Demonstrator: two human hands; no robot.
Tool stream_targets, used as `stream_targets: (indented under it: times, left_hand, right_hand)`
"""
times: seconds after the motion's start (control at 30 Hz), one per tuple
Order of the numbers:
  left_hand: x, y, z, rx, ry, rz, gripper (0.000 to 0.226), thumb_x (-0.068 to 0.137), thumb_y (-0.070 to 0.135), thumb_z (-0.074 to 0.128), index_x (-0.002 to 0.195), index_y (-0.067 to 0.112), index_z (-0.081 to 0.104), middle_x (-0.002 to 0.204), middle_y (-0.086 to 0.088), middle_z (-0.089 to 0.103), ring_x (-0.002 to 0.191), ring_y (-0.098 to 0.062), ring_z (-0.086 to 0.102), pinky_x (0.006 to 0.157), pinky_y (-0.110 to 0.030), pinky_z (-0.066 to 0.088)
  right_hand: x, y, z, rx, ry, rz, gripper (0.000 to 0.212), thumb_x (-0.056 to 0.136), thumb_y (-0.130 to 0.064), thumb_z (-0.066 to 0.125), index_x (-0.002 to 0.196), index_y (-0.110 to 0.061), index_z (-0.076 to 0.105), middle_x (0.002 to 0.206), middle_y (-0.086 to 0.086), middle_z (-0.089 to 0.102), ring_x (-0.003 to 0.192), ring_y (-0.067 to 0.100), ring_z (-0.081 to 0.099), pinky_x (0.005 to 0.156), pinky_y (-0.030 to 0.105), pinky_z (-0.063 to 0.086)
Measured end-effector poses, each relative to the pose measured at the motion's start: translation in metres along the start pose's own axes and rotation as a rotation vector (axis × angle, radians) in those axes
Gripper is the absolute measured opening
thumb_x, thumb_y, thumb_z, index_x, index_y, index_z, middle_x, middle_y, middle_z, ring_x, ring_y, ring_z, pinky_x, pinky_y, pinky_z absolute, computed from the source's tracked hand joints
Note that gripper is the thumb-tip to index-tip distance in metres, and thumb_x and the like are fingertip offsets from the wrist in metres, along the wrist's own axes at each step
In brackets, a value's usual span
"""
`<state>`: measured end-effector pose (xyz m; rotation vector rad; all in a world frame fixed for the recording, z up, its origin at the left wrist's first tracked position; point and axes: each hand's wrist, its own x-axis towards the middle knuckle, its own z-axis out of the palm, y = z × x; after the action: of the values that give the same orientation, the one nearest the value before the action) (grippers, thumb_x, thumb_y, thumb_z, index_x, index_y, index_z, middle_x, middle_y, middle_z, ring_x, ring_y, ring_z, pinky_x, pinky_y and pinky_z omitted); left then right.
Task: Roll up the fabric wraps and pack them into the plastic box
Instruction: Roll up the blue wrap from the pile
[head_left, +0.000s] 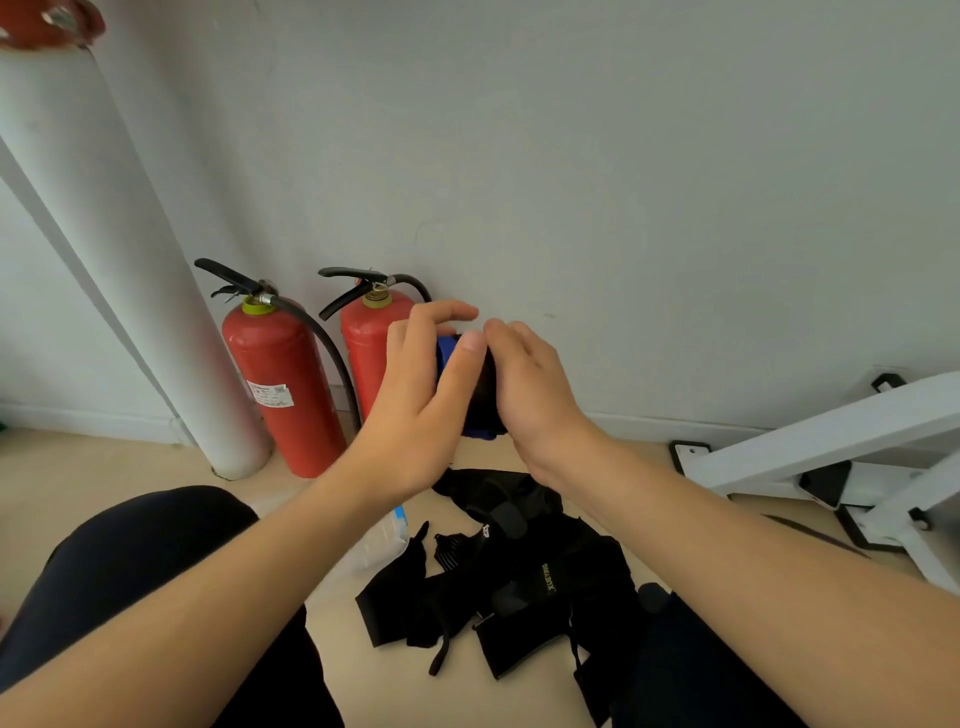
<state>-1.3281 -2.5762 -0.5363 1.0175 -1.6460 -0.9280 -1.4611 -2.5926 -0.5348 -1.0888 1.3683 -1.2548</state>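
I see a rolled wrap (483, 400) of matt black and blue cloth, matt black fabric wraps (524, 587) on the smooth pale floor (104, 467), a translucent plastic box (387, 543), fire extinguishers (283, 384) in glossy red paint

left hand (415, 415), right hand (535, 395): bare | forearms (208, 597): bare | trousers (135, 556): dark navy

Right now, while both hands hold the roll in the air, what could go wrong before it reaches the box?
1. The roll may spring loose if the left hand or the right hand relaxes; I see no fastening on it.
2. The box is mostly hidden under the left forearm, so the roll could miss it.
3. The loose black wraps lie right beside the box and could snag or get dragged.
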Motion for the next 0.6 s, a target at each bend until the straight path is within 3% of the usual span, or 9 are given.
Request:
stream_targets:
  times: [0.07,0.17,0.3,0.37,0.43,0.47,0.53,0.6]
  left_hand:
    - [-0.004,0.001,0.007,0.056,0.093,0.040,0.021,0.114,0.026,0.047,0.133,0.025,0.057,0.130,-0.002,0.051,0.119,-0.002,0.054,0.090,-0.009,0.048]
    - [-0.005,0.001,0.006,0.100,0.103,0.073,0.014,0.112,0.020,0.049,0.121,0.022,0.061,0.123,0.000,0.053,0.114,-0.004,0.055,0.088,-0.011,0.049]
    - [-0.007,0.001,-0.008,-0.009,0.002,-0.207,0.018,0.113,0.031,0.047,0.116,0.020,0.061,0.117,-0.010,0.061,0.096,-0.021,0.066,0.069,-0.032,0.062]
    - [-0.009,-0.003,-0.020,0.162,-0.110,-0.325,0.030,0.113,0.041,0.043,0.112,0.019,0.062,0.108,-0.011,0.065,0.086,-0.018,0.063,0.068,-0.030,0.055]
    - [-0.009,-0.007,-0.036,0.246,-0.252,-0.338,0.035,0.114,0.039,0.041,0.110,0.014,0.064,0.105,-0.014,0.066,0.083,-0.023,0.062,0.073,-0.040,0.057]
    - [-0.010,-0.009,-0.044,0.272,-0.321,-0.312,0.031,0.114,0.035,0.041,0.111,0.015,0.065,0.106,-0.012,0.067,0.086,-0.027,0.063,0.074,-0.039,0.058]
    - [-0.013,-0.013,-0.060,0.319,-0.473,-0.259,0.024,0.112,0.017,0.046,0.120,0.021,0.068,0.111,-0.007,0.073,0.095,-0.023,0.069,0.079,-0.034,0.058]
    - [-0.018,-0.018,-0.070,0.315,-0.653,-0.264,0.039,0.101,0.001,0.056,0.131,0.025,0.066,0.120,0.003,0.076,0.105,-0.011,0.074,0.092,-0.031,0.058]
  right_hand:
    - [-0.005,0.001,0.003,0.028,0.005,0.020,0.027,0.109,-0.032,0.051,0.100,-0.010,0.065,0.091,0.003,0.067,0.080,0.016,0.066,0.060,0.027,0.055]
    - [-0.013,0.000,0.007,0.052,0.010,0.055,0.022,0.107,-0.028,0.050,0.103,-0.013,0.065,0.099,0.008,0.071,0.086,0.023,0.068,0.055,0.029,0.054]
    - [-0.023,-0.007,0.010,-0.062,-0.063,0.223,0.027,0.108,-0.029,0.041,0.117,-0.015,0.063,0.117,0.022,0.071,0.098,0.038,0.075,0.063,0.044,0.065]
    - [-0.029,-0.010,0.006,-0.172,-0.156,0.311,0.028,0.108,-0.034,0.042,0.120,-0.016,0.061,0.115,0.022,0.072,0.098,0.040,0.078,0.061,0.043,0.066]
    - [-0.034,-0.007,0.001,-0.282,-0.284,0.294,0.026,0.104,-0.037,0.049,0.118,-0.018,0.061,0.112,0.019,0.073,0.096,0.036,0.079,0.061,0.040,0.065]
    - [-0.038,-0.004,-0.003,-0.339,-0.348,0.249,0.024,0.100,-0.037,0.055,0.118,-0.021,0.058,0.114,0.016,0.071,0.097,0.034,0.078,0.062,0.037,0.065]
    - [-0.045,0.002,-0.012,-0.545,-0.447,0.119,0.042,0.092,-0.040,0.069,0.126,-0.028,0.048,0.117,0.007,0.063,0.097,0.022,0.074,0.061,0.027,0.061]
    - [-0.049,0.007,-0.019,-0.866,-0.531,-0.056,0.063,0.087,-0.045,0.082,0.131,-0.034,0.039,0.112,-0.005,0.062,0.087,0.002,0.066,0.061,0.013,0.050]
